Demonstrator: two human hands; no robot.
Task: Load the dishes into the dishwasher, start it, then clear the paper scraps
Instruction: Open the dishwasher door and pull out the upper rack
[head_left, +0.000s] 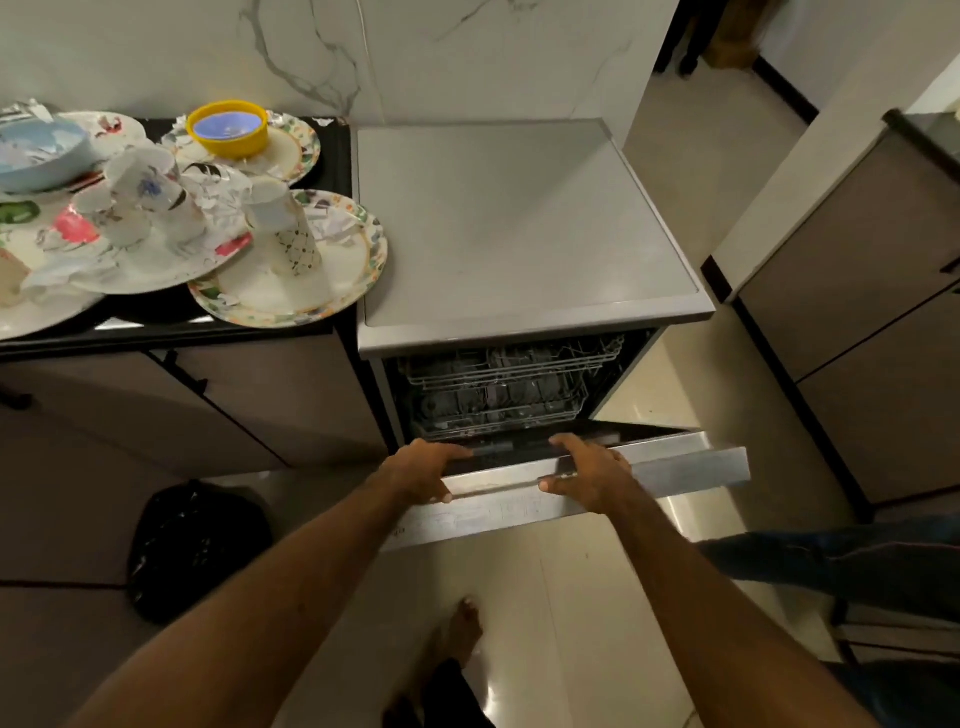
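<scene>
Dishwasher door (649, 467) half open, my left hand (421, 473) and right hand (592, 480) both clamped on its top edge; racks (509, 384) look empty (nothing loaded), dishes (306, 278) and paper scraps (335, 226) piled toward the counter's (336, 171) right edge, loading, start, cleanup all left

A black tabletop (335, 166) stands at the left against the marbled wall. Directly on it lie overlapping plates. 1 floral-rimmed plate (337, 280) sits at the near right and reaches the tabletop's near edge. A second floral-rimmed plate (301, 156) sits farther back. A large white plate (156, 270) with pink patches rests its rim over the near one. More plates run out of view at the left. A torn paper scrap (324, 122) lies on the bare black surface at the far right corner. On the pale tiled floor (571, 623), near left, sits a black bag (197, 545).
</scene>
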